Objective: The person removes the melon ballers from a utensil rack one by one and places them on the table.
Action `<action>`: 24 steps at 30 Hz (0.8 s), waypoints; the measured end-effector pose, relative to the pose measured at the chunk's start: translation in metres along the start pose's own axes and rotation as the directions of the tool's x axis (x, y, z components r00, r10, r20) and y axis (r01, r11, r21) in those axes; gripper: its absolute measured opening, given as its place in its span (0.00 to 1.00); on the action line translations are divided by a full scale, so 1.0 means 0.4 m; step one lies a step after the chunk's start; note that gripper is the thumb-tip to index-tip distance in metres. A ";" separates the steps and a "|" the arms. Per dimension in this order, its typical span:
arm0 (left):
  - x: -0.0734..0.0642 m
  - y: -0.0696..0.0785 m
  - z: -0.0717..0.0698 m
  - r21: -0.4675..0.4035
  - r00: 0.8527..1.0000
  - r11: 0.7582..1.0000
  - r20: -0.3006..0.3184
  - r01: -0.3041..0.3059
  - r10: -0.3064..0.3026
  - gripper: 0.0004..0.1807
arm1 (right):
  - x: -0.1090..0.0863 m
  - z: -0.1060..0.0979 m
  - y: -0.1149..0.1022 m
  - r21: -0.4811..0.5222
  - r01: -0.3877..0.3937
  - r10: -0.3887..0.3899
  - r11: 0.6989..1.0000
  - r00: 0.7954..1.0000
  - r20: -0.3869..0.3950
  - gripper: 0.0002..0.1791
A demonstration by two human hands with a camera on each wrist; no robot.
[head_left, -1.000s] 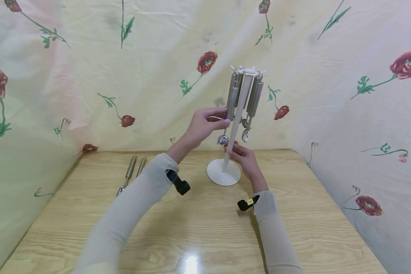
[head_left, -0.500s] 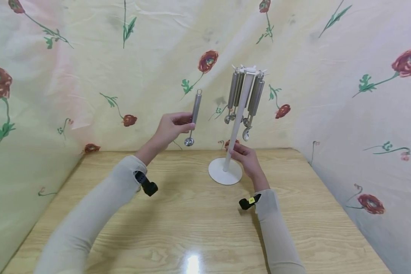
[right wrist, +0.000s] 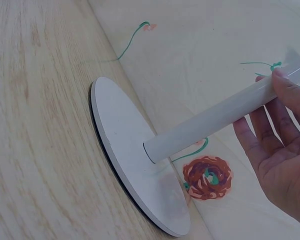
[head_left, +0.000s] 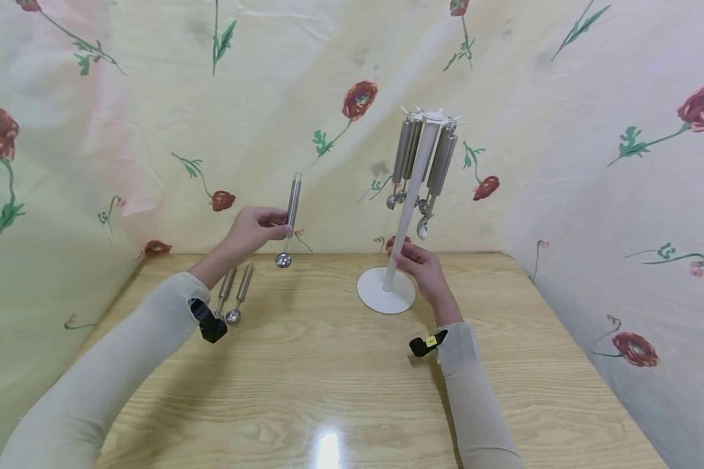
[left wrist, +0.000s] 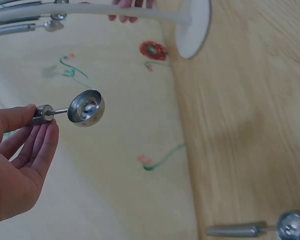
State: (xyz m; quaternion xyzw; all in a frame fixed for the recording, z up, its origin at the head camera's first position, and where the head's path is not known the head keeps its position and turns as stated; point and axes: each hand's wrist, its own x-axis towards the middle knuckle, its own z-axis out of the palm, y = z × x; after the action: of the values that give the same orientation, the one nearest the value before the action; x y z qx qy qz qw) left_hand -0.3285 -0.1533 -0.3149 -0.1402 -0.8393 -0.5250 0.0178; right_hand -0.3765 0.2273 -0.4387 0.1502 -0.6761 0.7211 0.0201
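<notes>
My left hand (head_left: 272, 225) pinches a steel scoop (head_left: 292, 203) by its handle, upright, with the small round bowl (head_left: 283, 260) hanging down above the table. In the left wrist view the bowl (left wrist: 86, 107) juts out past my fingertips (left wrist: 46, 136). A white stand (head_left: 386, 291) with a round base and a leaning pole is to the right, and several steel utensils (head_left: 422, 159) hang from its top. My right hand (head_left: 407, 255) holds the pole low down; the right wrist view shows the thumb on the pole (right wrist: 225, 117) and the fingers (right wrist: 270, 132) behind it.
Two more steel scoops (head_left: 235, 294) lie side by side on the wooden table (head_left: 340, 378) at the left, below my left hand; one shows in the left wrist view (left wrist: 270, 227). Flowered cloth (head_left: 152, 117) walls the table in at the back and both sides.
My left hand lifted one scoop off the stand and carried it left and down, over the two scoops on the table. The right hand stayed on the pole.
</notes>
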 end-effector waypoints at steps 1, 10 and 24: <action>-0.004 -0.012 -0.004 0.012 1.000 1.000 0.008 0.005 -0.006 0.23 | 0.001 -0.001 0.000 0.002 0.002 -0.002 1.000 1.000 0.005 0.13; -0.037 -0.120 -0.036 -0.073 0.992 0.991 0.067 0.109 -0.104 0.24 | -0.001 0.001 -0.003 0.002 -0.022 0.022 1.000 1.000 -0.017 0.15; -0.079 -0.241 -0.045 -0.069 0.947 0.945 0.075 0.319 -0.314 0.27 | 0.002 0.001 0.002 0.013 -0.006 0.006 1.000 1.000 0.001 0.17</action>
State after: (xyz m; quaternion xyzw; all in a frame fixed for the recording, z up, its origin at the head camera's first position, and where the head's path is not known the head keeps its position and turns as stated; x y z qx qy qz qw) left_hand -0.3246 -0.2154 -0.3969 -0.0209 -0.8292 -0.5498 -0.0988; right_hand -0.3775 0.2266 -0.4394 0.1487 -0.6719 0.7254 0.0167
